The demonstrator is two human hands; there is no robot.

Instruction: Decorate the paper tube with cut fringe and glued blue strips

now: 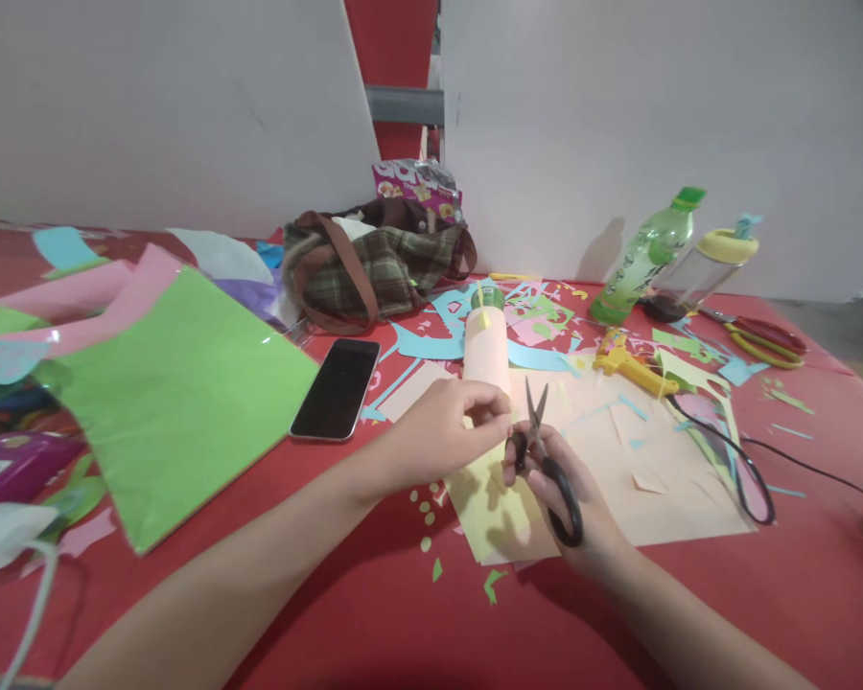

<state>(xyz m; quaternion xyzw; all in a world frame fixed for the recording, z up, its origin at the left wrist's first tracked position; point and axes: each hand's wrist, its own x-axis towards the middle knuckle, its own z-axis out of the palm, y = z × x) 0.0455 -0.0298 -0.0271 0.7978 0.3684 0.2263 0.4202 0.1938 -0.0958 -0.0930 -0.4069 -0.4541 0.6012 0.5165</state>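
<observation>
Black-handled scissors (565,503) are held in my right hand (571,474), their blades pointing up and slightly apart. Close beside it, my left hand (450,422) is closed in a pinch near the right fingertips; whatever it holds is too small to make out. Just beyond the hands stands a cylinder wrapped in pale paper (486,347), with a green top and a yellow strip on it. Under the hands lie a yellow paper sheet (485,527) and a cream sheet (683,508) strewn with small paper scraps.
A phone (336,391) and a large green sheet (187,402) lie to the left. A plaid bag (395,259) sits at the back. To the right are a yellow glue gun (637,369) with its cord, a green bottle (647,259), a tumbler (701,273) and red-and-yellow-handled scissors (766,337).
</observation>
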